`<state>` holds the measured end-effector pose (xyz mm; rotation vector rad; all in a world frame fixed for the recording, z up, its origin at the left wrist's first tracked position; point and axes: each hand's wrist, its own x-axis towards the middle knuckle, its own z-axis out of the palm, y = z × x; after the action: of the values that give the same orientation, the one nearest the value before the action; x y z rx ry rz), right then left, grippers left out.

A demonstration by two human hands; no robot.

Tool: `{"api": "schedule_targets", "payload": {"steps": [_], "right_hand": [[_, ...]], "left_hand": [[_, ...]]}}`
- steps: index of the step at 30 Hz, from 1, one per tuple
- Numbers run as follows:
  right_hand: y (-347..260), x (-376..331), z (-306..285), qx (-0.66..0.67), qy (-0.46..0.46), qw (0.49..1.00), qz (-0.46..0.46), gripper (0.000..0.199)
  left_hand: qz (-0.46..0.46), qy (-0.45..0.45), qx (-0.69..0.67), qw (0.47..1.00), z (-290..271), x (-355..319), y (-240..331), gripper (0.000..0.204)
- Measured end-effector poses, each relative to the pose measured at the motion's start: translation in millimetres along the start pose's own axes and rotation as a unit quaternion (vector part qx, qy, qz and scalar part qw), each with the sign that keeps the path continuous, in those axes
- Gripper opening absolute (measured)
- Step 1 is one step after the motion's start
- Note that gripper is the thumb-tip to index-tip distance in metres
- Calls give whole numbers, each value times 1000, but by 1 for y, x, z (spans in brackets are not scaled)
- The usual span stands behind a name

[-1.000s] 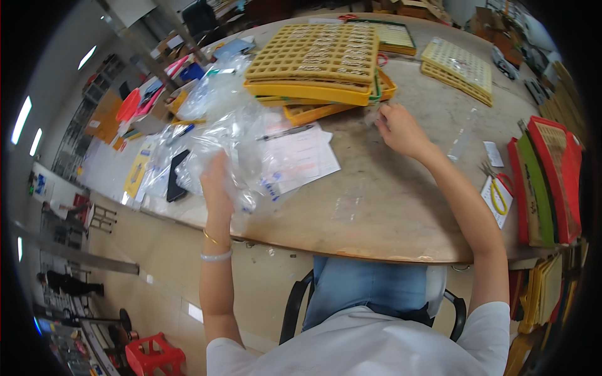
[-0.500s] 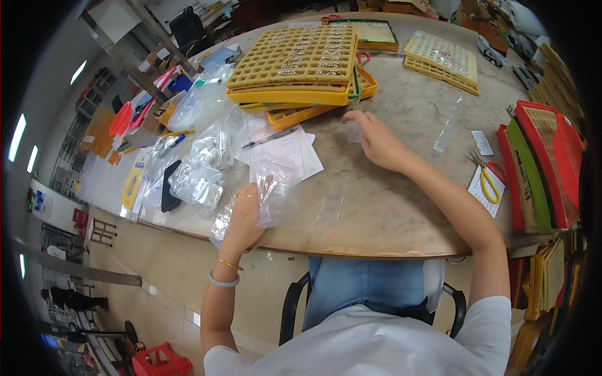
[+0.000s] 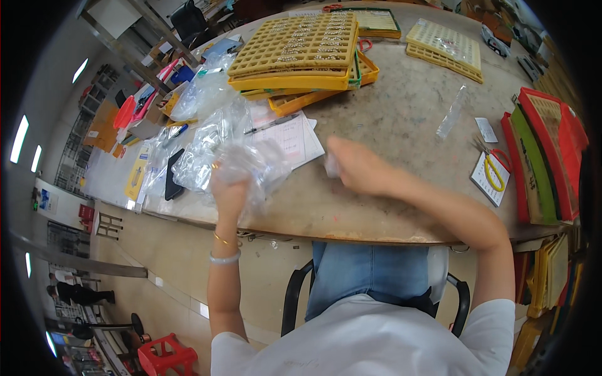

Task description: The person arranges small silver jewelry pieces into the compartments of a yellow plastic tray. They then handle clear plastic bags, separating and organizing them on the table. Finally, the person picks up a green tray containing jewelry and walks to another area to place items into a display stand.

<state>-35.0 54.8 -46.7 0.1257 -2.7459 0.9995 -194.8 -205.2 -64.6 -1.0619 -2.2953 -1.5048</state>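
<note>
My left hand [image 3: 229, 191] is closed around a crumpled clear plastic bag [image 3: 266, 164], which is blurred by motion and spreads to the right of the fingers. Across from it, my right hand [image 3: 360, 166] is a closed, blurred fist over the table. A small bit of clear plastic [image 3: 332, 165] sticks out from its fingertips. Between and beyond the hands lie printed paper sheets [image 3: 302, 145] with a pen [image 3: 271, 124] across them. Left of the held bag, more clear plastic bags [image 3: 199, 156] are heaped beside a black phone [image 3: 174, 175].
Stacked yellow grid trays [image 3: 251, 67] holding small shiny pieces stand at the back. Pale grid trays [image 3: 442, 45] lie far right. Scissors [image 3: 494, 172] rest on a white card, near upright red trays [image 3: 544, 135]. A clear plastic strip [image 3: 451, 113] lies on the table [image 3: 395, 119].
My left hand has moved up and slightly left with the bag. My right hand has come down and left, its fingers more curled. A clear strip near the table's front edge no longer shows.
</note>
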Motion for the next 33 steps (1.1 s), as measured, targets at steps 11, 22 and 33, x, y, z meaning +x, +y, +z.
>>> {"api": "schedule_targets", "payload": {"steps": [11, 22, 33], "right_hand": [[-33, 68, 51, -75, -66, 995, 6, 52], [-45, 72, 46, 543, -46, 792, 275, 47], [-29, 37, 1, 776, 32, 617, 127, 40]], "left_hand": [[-40, 152, -285, 946, 12, 74, 68, 26], [-8, 245, -313, 918, 36, 36, 53, 42], [267, 17, 380, 886, 101, 30, 84, 44]]}}
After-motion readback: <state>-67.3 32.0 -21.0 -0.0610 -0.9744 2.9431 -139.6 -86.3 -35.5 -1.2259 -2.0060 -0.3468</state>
